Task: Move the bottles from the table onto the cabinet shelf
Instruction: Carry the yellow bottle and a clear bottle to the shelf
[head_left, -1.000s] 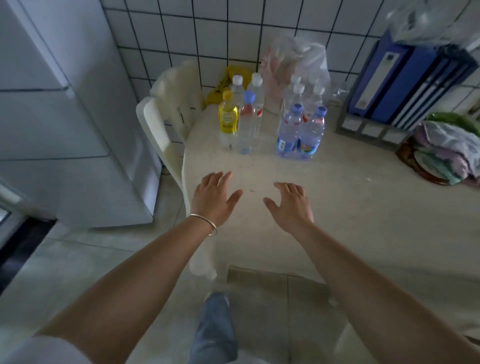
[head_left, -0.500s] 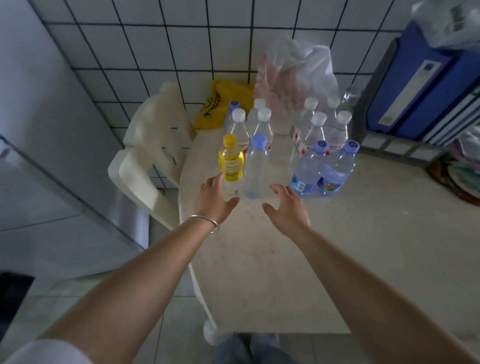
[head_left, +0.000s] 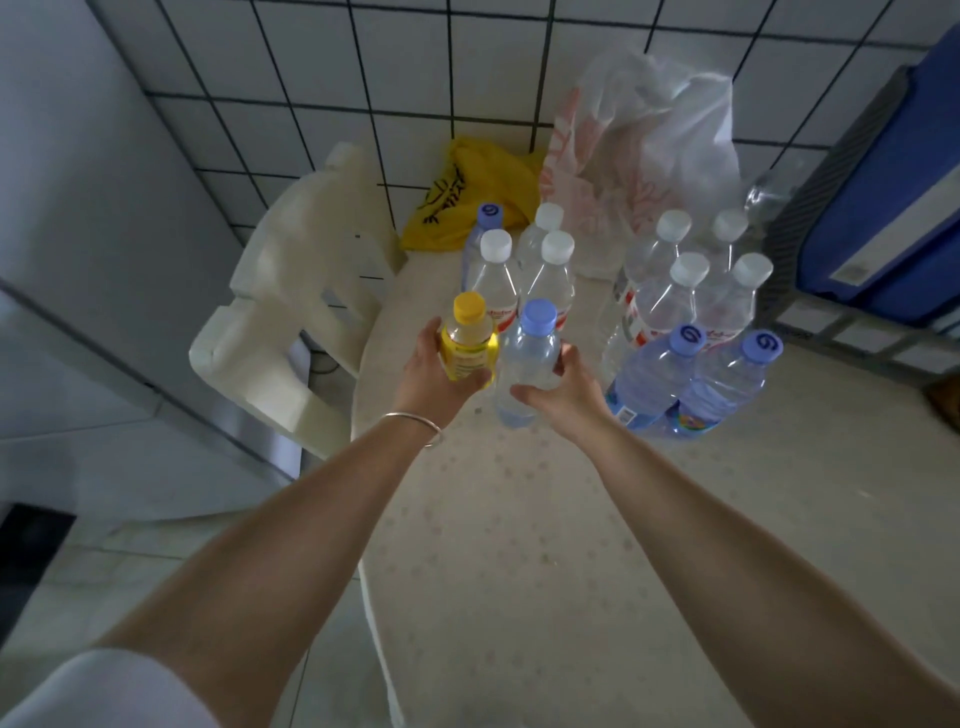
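Note:
Several plastic bottles stand at the far end of the pale speckled table (head_left: 571, 545). My left hand (head_left: 431, 379) wraps around a small yellow-capped bottle (head_left: 467, 338) with a yellow label. My right hand (head_left: 566, 389) grips a clear bottle with a blue cap (head_left: 530, 358) right beside it. Behind them stand white-capped bottles (head_left: 496, 270) with red labels. To the right are two blue-capped bottles (head_left: 691, 379) and a wrapped pack of white-capped bottles (head_left: 685, 275). The cabinet shelf is not in view.
A white plastic chair (head_left: 291, 322) stands against the table's left edge. A yellow bag (head_left: 467, 187) and a clear plastic bag (head_left: 639, 145) lie against the tiled wall. Blue binders (head_left: 883, 208) in a rack fill the far right. A white appliance (head_left: 78, 234) is on the left.
Both hands reached forward from the table's front to the bottles and closed, the left on the yellow-capped bottle, the right on the blue-capped one. The view moved closer to the table.

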